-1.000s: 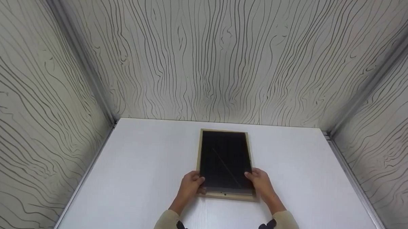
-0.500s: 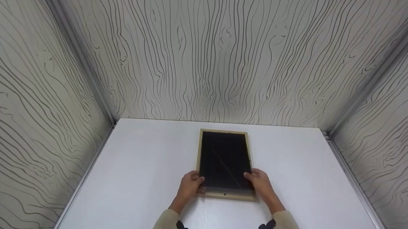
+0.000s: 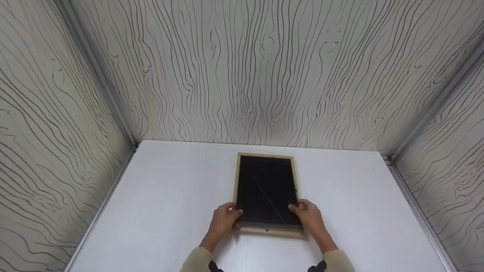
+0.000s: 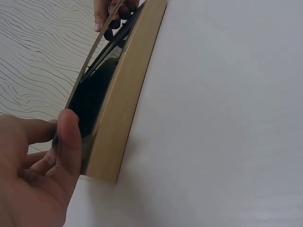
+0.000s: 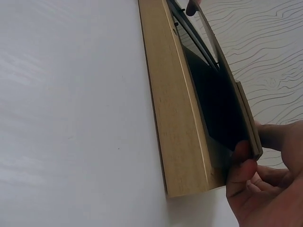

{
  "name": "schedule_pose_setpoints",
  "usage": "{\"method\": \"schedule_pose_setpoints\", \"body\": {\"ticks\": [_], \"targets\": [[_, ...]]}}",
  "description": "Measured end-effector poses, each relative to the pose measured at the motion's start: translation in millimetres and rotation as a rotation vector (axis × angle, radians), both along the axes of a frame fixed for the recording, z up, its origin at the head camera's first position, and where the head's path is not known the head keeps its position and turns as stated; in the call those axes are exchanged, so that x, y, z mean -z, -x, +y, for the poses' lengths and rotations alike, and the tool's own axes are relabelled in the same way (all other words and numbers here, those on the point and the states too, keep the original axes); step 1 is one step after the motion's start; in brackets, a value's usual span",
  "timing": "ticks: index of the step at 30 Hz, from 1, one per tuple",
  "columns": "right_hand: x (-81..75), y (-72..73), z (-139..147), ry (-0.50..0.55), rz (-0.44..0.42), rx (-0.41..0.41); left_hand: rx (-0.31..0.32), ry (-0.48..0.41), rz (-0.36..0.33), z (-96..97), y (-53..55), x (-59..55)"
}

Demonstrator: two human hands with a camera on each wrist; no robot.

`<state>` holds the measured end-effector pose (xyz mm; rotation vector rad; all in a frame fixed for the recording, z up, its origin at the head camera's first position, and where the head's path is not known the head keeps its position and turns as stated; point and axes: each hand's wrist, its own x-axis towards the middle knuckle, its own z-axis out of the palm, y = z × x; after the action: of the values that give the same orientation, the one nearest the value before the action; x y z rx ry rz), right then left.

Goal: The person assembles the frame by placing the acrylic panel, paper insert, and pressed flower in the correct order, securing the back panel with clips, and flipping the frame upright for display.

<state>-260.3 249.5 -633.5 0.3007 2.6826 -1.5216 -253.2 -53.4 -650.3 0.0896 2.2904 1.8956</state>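
1) The left hand point(image 3: 222, 221) pinches the near left part of the dark board point(image 3: 264, 189), thumb on its upper face
2) The right hand point(image 3: 309, 216) pinches the same board opposite, near its right corner
3) The wooden frame point(image 4: 124, 94) lies on the white table point(image 3: 175, 198), under the board
4) At the near end the board is tilted up, leaving a gap above the frame; a glossy dark surface point(image 5: 213, 101) shows inside
5) Behind stands a wall point(image 3: 264, 64) with wavy lines
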Motion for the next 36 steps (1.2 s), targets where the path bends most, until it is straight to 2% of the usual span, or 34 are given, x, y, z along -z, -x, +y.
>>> {"method": "schedule_pose_setpoints", "body": {"ticks": [7,12,18,23,31,36], "targets": [[1.2,-0.5,-3,-0.034,0.039,0.026,-0.001,0.041,-0.003,0.5,0.3,-2.1],[1.1,-1.2,0,-0.039,0.034,0.005,0.044,0.128,-0.022,-1.9,0.7,-7.5],[-0.3,-3.0,2,-0.059,0.025,-0.012,0.088,0.209,0.011,-3.3,0.9,-11.6],[-2.5,-3.4,-1,-0.081,0.049,-0.011,0.078,0.244,0.069,-1.8,1.4,-11.4],[-2.1,-2.2,-2,-0.13,0.043,0.001,0.043,0.293,0.11,0.8,0.0,-9.9],[-1.7,-1.0,-1,-0.129,0.025,-0.01,-0.01,0.4,0.16,2.3,-0.9,-10.3]]}}
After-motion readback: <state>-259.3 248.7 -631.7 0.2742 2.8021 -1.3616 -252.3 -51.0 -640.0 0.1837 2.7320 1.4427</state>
